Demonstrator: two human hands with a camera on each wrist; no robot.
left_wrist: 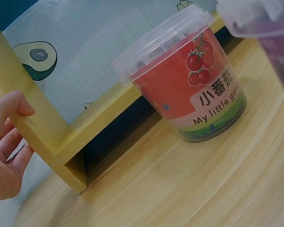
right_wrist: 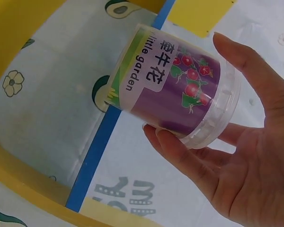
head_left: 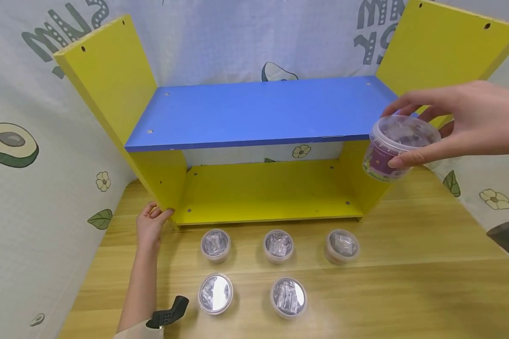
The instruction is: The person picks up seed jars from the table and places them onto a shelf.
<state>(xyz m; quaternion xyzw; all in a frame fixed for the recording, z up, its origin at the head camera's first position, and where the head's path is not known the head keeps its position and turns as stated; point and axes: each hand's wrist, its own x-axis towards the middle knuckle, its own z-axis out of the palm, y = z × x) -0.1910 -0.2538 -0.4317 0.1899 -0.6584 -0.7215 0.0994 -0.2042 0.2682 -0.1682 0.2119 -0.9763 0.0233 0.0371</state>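
My right hand (head_left: 471,120) grips a clear plastic tub (head_left: 383,157) by its upper part, at the right front of the shelf unit. In the right wrist view the tub (right_wrist: 175,85) has a purple label with red flowers, and the thumb and fingers hold it near the lid end. My left hand (head_left: 150,228) pinches the front edge of the yellow left side panel (head_left: 152,186), low down. In the left wrist view a tub with a red tomato label (left_wrist: 180,85) stands close to that hand (left_wrist: 9,146).
The shelf unit has a blue middle board (head_left: 254,113) and a yellow bottom board (head_left: 263,193). Several lidded tubs stand in two rows on the wooden table (head_left: 407,282), among them a front-row tub (head_left: 288,297). A printed cloth (head_left: 220,42) hangs behind.
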